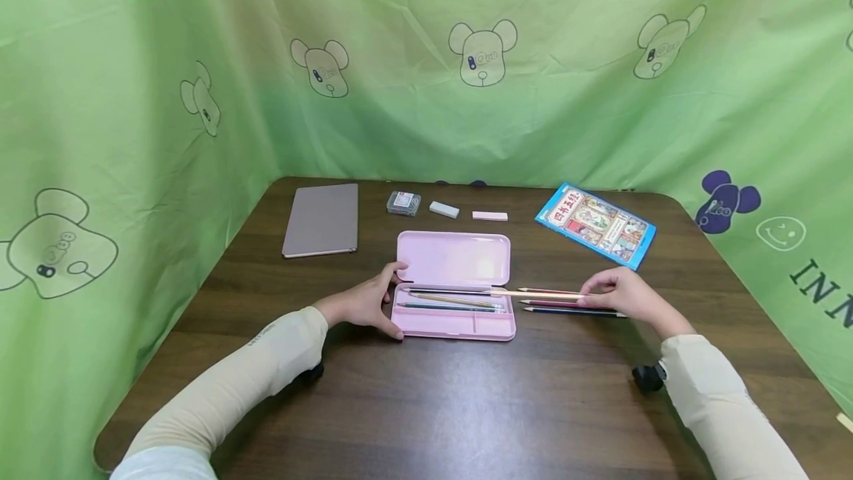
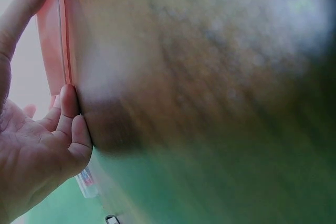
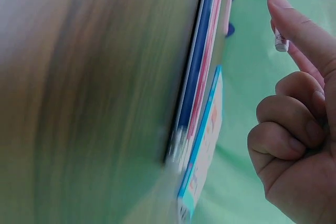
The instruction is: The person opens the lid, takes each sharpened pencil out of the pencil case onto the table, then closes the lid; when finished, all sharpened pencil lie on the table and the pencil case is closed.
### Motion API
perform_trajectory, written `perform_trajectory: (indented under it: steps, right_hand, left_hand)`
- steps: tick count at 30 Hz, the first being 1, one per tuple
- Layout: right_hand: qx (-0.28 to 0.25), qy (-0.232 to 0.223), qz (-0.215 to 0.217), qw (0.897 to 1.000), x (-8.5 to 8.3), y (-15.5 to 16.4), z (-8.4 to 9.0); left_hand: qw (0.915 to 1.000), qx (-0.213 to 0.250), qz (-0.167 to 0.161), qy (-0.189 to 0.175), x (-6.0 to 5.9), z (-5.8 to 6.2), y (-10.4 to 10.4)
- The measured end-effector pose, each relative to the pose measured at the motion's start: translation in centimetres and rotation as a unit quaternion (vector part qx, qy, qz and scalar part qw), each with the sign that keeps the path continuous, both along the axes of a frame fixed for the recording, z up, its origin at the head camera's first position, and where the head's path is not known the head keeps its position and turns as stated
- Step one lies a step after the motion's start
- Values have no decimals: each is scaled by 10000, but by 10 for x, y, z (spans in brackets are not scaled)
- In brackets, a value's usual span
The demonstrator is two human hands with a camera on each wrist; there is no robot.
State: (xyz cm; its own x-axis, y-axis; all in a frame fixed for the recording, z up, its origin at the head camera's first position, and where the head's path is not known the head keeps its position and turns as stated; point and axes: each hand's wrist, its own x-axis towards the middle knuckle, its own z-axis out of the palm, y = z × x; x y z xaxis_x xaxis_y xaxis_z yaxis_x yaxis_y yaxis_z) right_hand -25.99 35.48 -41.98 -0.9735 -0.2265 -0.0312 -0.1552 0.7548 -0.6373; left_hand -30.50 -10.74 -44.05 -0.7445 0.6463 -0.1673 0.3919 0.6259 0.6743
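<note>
A pink pencil case [image 1: 453, 258] lies with its lid folded back, several pencils [image 1: 453, 301] in its long compartment. My left hand [image 1: 369, 299] holds the left end of the case, thumb at the front corner and fingers toward the hinge. In the left wrist view, fingertips [image 2: 67, 95] press against the pink case wall [image 2: 51, 51]. A light orange pencil [image 1: 540, 294] is pinched near its end between thumb and forefinger of my right hand [image 1: 626, 293]. It lies level, reaching over the case's right edge. Beneath that hand, several loose pencils [image 1: 566, 309] rest on the table.
Behind the case are a small clear box [image 1: 403, 203], a white eraser [image 1: 444, 210] and a pale pink strip [image 1: 489, 216]. A grey notebook [image 1: 321, 219] lies at the back left, a blue-edged picture book [image 1: 596, 224] at the back right. Green cloth [image 1: 426, 132] hangs behind the table.
</note>
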Motion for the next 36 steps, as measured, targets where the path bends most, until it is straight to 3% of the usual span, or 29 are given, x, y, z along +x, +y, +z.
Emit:
perform_trajectory:
  steps: [11,18,29,36]
  right_hand:
    - [146,-41,-372,9992,18,39,3]
    - [217,-90,-334,9992,25,51,-2]
    - [569,-245,-43,9981,23,52,-7]
    - [568,-409,-120,9975,21,50,-8]
  left_hand:
    - [10000,8,-9,9,0,0,-1]
    - [10000,5,-17,-21,0,1,-1]
    - [10000,13,3,2,0,2,0]
    - [10000,-23,-6,-33,-1,0,0]
